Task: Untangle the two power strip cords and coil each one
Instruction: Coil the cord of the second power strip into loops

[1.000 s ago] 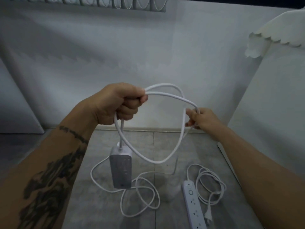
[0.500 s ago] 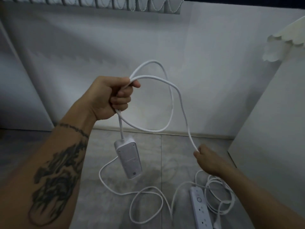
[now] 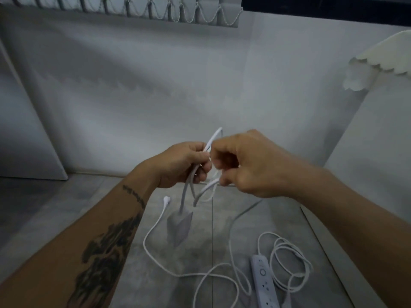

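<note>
Grey tiles cover the floor (image 3: pixel 66 218), and a pale wall (image 3: pixel 155 85) stands behind it. Both hands are up in front of the wall, very close together. The left hand (image 3: pixel 184 165) has its fingers curled tight around loops of a white cord (image 3: pixel 213 138). The right hand (image 3: pixel 251 165) is curled too and pinches the same cord just beside the left one. A power strip (image 3: pixel 179 225) hangs from the cord under the left hand, blurry and off the floor. The rest of this cord trails across the tiles, and its plug (image 3: pixel 166 200) shows left of the hanging strip. A second power strip (image 3: pixel 263 278) lies flat at the lower right, with its own cord (image 3: pixel 289 263) in loose rings beside it.
</note>
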`<state>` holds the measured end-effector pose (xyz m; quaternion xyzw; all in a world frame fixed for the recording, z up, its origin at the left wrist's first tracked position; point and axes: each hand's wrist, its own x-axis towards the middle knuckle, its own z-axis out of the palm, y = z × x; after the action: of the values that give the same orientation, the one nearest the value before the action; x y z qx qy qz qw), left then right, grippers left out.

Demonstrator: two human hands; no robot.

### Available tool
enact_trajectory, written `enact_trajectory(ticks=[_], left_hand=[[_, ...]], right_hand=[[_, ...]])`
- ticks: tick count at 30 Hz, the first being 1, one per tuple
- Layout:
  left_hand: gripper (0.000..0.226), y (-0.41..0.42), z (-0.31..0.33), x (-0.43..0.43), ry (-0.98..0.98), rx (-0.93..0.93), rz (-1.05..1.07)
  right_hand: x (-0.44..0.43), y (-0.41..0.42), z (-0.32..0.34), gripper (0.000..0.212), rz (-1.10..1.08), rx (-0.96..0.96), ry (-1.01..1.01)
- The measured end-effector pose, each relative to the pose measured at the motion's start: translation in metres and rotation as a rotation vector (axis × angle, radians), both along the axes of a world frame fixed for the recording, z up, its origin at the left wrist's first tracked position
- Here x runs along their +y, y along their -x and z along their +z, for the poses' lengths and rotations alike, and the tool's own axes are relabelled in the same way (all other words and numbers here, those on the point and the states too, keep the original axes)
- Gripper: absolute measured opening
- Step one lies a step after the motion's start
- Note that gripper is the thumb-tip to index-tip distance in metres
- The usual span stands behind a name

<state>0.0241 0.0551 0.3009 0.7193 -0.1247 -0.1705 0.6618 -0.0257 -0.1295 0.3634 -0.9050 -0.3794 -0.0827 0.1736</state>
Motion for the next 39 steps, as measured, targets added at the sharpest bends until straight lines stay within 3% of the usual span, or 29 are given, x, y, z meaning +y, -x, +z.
enact_trajectory(ticks=[3,9,11,13,15,17,21,24,26,29,31,35,39], left_hand=[[0.014,0.005,0.002,-0.007,0.016,0.044,-0.04],[0.015,0.008,0.019,-0.006,0.085,0.047,-0.075],[0.016,0.006,0.026,-0.002,0.115,0.03,-0.053],[0.015,0.005,0.03,0.005,0.12,0.018,-0.024],[0.016,0.006,0.031,0.009,0.094,0.016,-0.027],[0.017,0.007,0.027,0.008,0.028,0.023,-0.037],[0.017,0.008,0.019,-0.003,-0.061,0.065,-0.048],[0.018,0.006,0.02,-0.001,-0.029,0.065,-0.028],[0.018,0.003,0.025,0.006,0.045,0.057,-0.007],[0.019,0.002,0.03,0.02,0.111,0.052,0.004],[0.019,0.003,0.029,0.022,0.065,0.054,-0.006],[0.019,0.007,0.022,0.016,-0.024,0.09,-0.068],[0.019,0.006,0.016,0.004,-0.101,0.117,-0.091]], right_hand=[[-0.004,-0.009,0.003,0.035,-0.019,-0.045,-0.15],[-0.023,-0.022,-0.003,0.037,-0.163,-0.168,-0.133],[-0.03,-0.022,-0.009,0.029,-0.154,-0.009,-0.186],[-0.037,-0.02,-0.016,0.018,-0.1,0.277,-0.383],[-0.042,-0.018,-0.019,0.019,-0.106,0.384,-0.556],[-0.043,-0.019,-0.018,0.02,-0.167,0.3,-0.58],[-0.028,-0.018,-0.006,0.017,-0.183,0.105,-0.379],[-0.022,-0.02,-0.007,0.027,-0.172,0.053,-0.414],[-0.026,-0.022,-0.016,0.032,-0.172,0.222,-0.482],[-0.038,-0.019,-0.043,0.021,-0.098,0.561,-0.572],[-0.043,-0.017,-0.059,0.015,-0.092,0.642,-0.657],[-0.05,-0.025,-0.055,0.024,-0.262,0.309,-0.738],[-0.042,-0.03,-0.029,0.014,-0.231,-0.033,-0.353]])
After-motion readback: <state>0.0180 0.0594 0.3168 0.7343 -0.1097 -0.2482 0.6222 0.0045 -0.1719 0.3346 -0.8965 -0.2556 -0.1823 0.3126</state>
